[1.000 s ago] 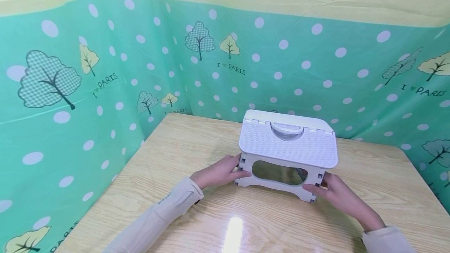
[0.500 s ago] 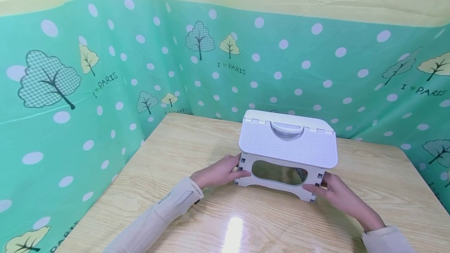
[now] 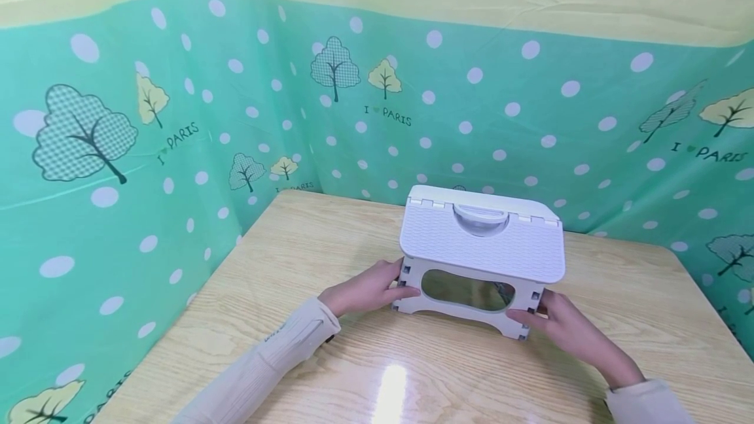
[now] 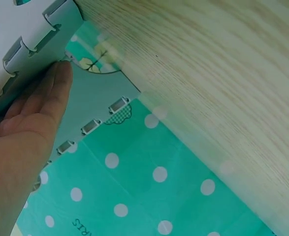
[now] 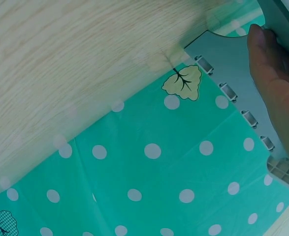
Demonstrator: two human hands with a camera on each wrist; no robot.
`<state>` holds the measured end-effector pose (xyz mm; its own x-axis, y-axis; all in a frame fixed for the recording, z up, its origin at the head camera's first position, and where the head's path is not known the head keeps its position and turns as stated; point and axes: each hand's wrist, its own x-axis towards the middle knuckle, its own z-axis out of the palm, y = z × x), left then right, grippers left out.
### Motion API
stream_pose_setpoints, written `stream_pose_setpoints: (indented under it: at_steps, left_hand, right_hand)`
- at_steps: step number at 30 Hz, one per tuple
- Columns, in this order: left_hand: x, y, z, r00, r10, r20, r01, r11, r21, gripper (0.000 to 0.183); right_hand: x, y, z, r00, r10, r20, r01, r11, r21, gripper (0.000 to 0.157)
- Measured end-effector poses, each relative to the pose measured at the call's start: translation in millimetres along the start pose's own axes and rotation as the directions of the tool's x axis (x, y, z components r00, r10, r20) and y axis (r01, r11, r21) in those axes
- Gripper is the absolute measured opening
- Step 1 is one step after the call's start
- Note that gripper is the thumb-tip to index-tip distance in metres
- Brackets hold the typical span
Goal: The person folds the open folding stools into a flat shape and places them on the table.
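A white folding step stool (image 3: 480, 244) stands unfolded and upright on the wooden table, its textured top and built-in carry handle facing up. At its left side my left hand (image 3: 371, 288) holds the front leg panel, thumb on the outer face and fingers tucked behind. My right hand (image 3: 568, 326) grips the right edge of that panel in the same way. In the left wrist view the fingers of the left hand (image 4: 31, 118) reach in between the two leg panels. The right wrist view has the right hand (image 5: 274, 73) beside the hinged rear leg panel (image 5: 228, 64).
The wooden table (image 3: 330, 234) extends around the stool, with a bright light reflection near its front. A green curtain (image 3: 501, 116) with white dots and printed trees hangs along the back and both sides of the table.
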<state>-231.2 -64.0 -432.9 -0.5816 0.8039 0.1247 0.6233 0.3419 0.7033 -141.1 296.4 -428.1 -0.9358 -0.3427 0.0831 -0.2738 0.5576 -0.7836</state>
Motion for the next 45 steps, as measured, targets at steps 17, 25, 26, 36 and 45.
stream_pose_setpoints:
  at_steps: [17, 25, 26, 36, 45]
  left_hand:
    - [-0.1, -0.6, -0.3, 1.000, -0.009, 0.006, 0.009, 1.000, 0.010, 0.045]
    - [0.0, -1.9, 1.1, 1.000, 0.005, 0.012, -0.005, 1.000, 0.003, 0.045]
    - [0.0, -1.9, 1.1, 1.000, 0.006, 0.011, -0.006, 1.000, 0.004, 0.045]
    - [0.3, -2.1, 1.1, 1.000, -0.004, 0.013, 0.004, 1.000, -0.001, 0.045]
    - [0.4, -2.6, 0.8, 1.000, -0.003, 0.015, 0.003, 1.000, -0.011, 0.044]
  right_hand:
    - [0.1, 0.4, 0.2, 1.000, -0.007, 0.008, 0.007, 1.000, 0.000, 0.048]
    - [-1.2, -1.8, -0.9, 1.000, -0.010, 0.010, 0.010, 1.000, 0.009, 0.048]
    - [-1.2, -1.6, -0.9, 1.000, -0.012, 0.011, 0.011, 1.000, 0.005, 0.048]
    - [-0.4, -1.0, -1.2, 1.000, -0.006, 0.016, 0.006, 1.000, 0.006, 0.047]
    - [0.1, 3.2, -0.2, 1.000, -0.012, 0.021, 0.012, 1.000, 0.000, 0.048]
